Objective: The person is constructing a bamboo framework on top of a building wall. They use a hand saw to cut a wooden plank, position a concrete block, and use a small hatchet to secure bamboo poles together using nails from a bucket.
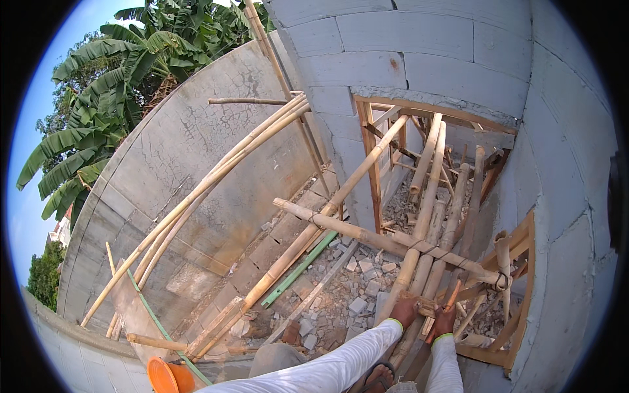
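Note:
My left hand (404,311) is closed at a short piece of wood (428,306), above the bamboo poles laid side by side. Close beside it, my right hand (444,321) grips a slim orange-brown stick-like thing (453,295) that sticks up past the fingers; its exact kind is too small to tell. Under both hands run several long bamboo poles (419,265), leading away through the wood-framed opening. A thicker bamboo crosspiece (354,230) lies across them, tied with dark cord. At its right end it meets an upright bamboo post (503,259), also lashed.
Grey block walls (432,39) rise ahead and at the right, with a wooden window frame (524,301) near my right arm. Rubble (357,304) lies below the poles. Leaning bamboo (196,190), a green strip (300,268) and an orange bucket (169,376) are at the left. My sandalled foot (379,378) rests beside the poles.

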A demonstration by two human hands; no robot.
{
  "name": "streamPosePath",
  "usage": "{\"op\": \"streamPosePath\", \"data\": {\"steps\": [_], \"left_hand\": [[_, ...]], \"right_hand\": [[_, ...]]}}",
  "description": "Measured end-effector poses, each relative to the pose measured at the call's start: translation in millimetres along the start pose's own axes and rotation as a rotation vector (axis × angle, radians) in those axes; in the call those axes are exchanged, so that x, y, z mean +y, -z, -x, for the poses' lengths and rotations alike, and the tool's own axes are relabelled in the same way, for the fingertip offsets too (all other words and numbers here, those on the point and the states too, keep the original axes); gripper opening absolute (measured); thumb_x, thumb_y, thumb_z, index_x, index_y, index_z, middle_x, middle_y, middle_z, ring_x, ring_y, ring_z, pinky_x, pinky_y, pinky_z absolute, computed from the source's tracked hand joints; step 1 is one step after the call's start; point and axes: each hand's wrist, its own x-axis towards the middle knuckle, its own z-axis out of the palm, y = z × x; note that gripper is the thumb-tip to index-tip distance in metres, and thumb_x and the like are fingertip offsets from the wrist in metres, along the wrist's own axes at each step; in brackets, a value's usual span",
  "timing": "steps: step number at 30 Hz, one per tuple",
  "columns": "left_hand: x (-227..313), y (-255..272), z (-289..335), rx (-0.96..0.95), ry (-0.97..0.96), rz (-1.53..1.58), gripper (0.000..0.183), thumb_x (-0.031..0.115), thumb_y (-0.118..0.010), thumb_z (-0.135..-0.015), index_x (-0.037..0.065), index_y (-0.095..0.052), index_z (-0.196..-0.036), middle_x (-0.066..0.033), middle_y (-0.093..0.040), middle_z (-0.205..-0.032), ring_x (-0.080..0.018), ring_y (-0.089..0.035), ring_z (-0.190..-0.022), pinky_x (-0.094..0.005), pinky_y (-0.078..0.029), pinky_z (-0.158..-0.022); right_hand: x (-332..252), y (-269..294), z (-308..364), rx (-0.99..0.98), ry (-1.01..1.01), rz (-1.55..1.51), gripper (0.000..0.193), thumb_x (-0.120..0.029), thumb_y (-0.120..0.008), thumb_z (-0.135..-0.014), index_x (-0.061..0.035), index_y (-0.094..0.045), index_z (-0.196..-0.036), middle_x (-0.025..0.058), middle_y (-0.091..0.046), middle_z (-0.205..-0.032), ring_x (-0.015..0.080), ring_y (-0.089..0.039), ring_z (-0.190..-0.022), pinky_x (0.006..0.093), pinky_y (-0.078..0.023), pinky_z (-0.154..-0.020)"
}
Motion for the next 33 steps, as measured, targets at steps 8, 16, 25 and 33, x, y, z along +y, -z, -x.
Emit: {"op": "streamPosePath", "data": {"steps": [8, 16, 25, 33], "left_hand": [[38, 8, -26, 0.058, 0.574, 0.655, 0.029, 0.028, -0.06, -0.093, 0.001, -0.069, -0.097, -0.0158, -0.072, -0.09, -0.0287, -0.069, -0.084, -0.0392, -0.052, -0.076], [131, 135, -24, 0.142, 0.23, 1.034, 0.022, 0.021, -0.065, -0.095, 0.0, -0.07, -0.099, -0.0041, -0.07, -0.094, -0.0097, -0.064, -0.089, -0.0261, -0.051, -0.082], [247, 286, 68, 0.129, -0.448, 1.138, 0.02, 0.016, -0.076, -0.085, 0.009, -0.066, -0.1, -0.0061, -0.068, -0.098, -0.0221, -0.064, -0.092, -0.0367, -0.05, -0.088], [221, 321, 50, -0.194, -1.216, 1.111, 0.019, 0.018, -0.067, -0.091, 0.012, -0.069, -0.108, -0.0031, -0.071, -0.097, -0.0217, -0.066, -0.094, -0.0387, -0.049, -0.087]], "right_hand": [[8, 1, -6, -0.051, -0.032, -0.067, 0.036, 0.0, -0.068, -0.081, 0.001, -0.048, -0.111, 0.0098, -0.055, -0.098, 0.0202, -0.056, -0.088, 0.0334, -0.047, -0.08], [12, 1, -10, -0.002, -0.016, -0.087, 0.032, -0.005, -0.072, -0.08, -0.0009, -0.051, -0.104, 0.0072, -0.056, -0.087, 0.0185, -0.056, -0.079, 0.0328, -0.047, -0.076], [13, -7, -10, -0.069, -0.04, -0.044, 0.027, -0.013, -0.072, -0.082, -0.0022, -0.053, -0.098, 0.0064, -0.058, -0.085, 0.0158, -0.056, -0.077, 0.0321, -0.047, -0.071], [7, 14, -4, -0.078, -0.145, -0.033, 0.024, -0.008, -0.069, -0.086, -0.003, -0.05, -0.099, 0.005, -0.055, -0.088, 0.0163, -0.054, -0.081, 0.0314, -0.046, -0.077]]}}
